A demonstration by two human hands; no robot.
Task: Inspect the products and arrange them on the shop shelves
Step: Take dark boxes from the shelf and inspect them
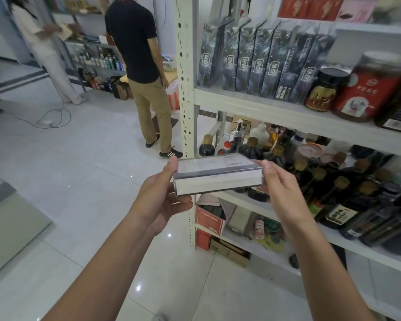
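- One flat silver-grey box (pixel 218 174), centre of frame, held in the air between both hands. It lies lengthwise, pale printed label face up, near long edge toward the camera. It sits in front of the shelf unit's left post, level with the bottle shelf.
- Left hand (pixel 162 200), left of centre: thumb laid on the box's upper left corner, fingers curled under its left end, gripping it.
- Right hand (pixel 278 188), right of centre: thumb on the box's upper right edge, fingers tucked beneath the right end, gripping it.
- One pale shelf unit (pixel 264 107), right half of frame, with a perforated upright post (pixel 185 89).
- Several dark boxes (pixel 259 63), upper right, standing upright in a close row on the upper shelf.
- Two jars just right of that row: a dark-lidded jar (pixel 322 93) with a gold label, and a larger red-labelled jar (pixel 361 91).
- Red cartons (pixel 310 8), top right, on the shelf above.
- Many dark bottles (pixel 310 172), most with gold caps, crowded on the middle shelf, right of centre.
- One red-printed cardboard carton (pixel 210 220), lower shelf, below the held box.
- One person in a black shirt (pixel 137 42), upper centre, standing with their back to the camera.
- One person in pale clothes (pixel 44 42), upper left, beside a farther shelf.
- White tiled floor (pixel 79 170), left half, with a loose cable (pixel 53 119).
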